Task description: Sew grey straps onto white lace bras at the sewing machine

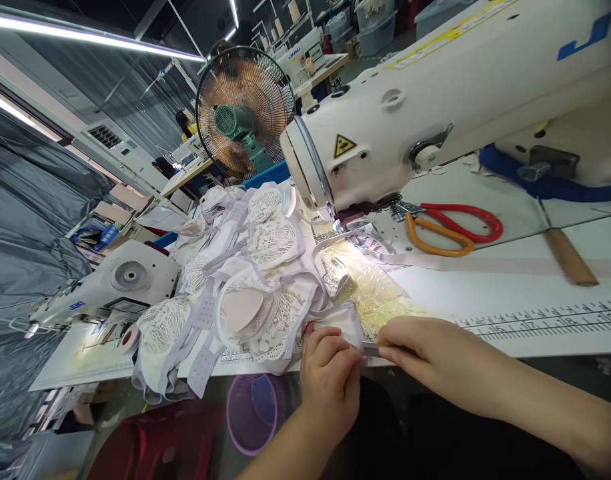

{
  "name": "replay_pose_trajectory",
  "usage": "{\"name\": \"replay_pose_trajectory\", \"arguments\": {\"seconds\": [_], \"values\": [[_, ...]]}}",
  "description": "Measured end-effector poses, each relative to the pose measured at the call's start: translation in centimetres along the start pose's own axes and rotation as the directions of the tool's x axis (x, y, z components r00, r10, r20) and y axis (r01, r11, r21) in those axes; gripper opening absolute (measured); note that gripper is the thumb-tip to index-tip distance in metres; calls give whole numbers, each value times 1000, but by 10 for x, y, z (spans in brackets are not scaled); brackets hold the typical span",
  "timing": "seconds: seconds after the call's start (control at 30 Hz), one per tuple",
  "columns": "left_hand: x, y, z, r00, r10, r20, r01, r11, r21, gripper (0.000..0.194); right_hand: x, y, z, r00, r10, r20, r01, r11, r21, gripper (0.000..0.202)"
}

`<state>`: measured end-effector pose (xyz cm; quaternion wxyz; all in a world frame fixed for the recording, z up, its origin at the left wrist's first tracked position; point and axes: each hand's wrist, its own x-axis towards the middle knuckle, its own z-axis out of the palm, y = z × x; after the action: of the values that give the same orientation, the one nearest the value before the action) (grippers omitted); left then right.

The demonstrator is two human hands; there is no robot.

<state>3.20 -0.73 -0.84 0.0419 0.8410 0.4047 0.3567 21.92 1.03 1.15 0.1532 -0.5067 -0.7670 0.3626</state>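
At the front edge of the sewing table, my left hand [331, 373] is closed on the fabric of a white lace bra with lilac edging [280, 313]. My right hand [425, 350] pinches the end of a narrow greyish strip [370, 349] close to the same fabric; whether it is a strap or a tool I cannot tell. A strap loop [335, 277] runs from the bra back toward the lit needle area of the sewing machine [365, 147]. Several more white lace bras [163, 327] lie heaped to the left of my hands.
Scissors with red and orange handles [438, 230] and a wooden-handled tool [568, 257] lie right of the needle. A printed ruler [550, 323] runs along the front edge. Below are a purple bin [253, 413] and a red stool [155, 443]. Behind stands a large fan [245, 110]; another machine [130, 277] is left.
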Motion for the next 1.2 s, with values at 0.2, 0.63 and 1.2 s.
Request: {"name": "replay_pose_trajectory", "arguments": {"seconds": [0.2,0.63,1.2], "values": [[-2,-1,1,997,66,-30,-64,996,62,16,7,-2,-4,999,-29,13,30,997,-74,26],[-4,0,1,995,97,-15,-94,987,129,21,14,-7,-17,988,-101,114,118,982,-147,22],[3,3,5,994,-85,-65,85,996,-10,14,-17,-9,15,997,-71,28,74,983,-170,22]]}}
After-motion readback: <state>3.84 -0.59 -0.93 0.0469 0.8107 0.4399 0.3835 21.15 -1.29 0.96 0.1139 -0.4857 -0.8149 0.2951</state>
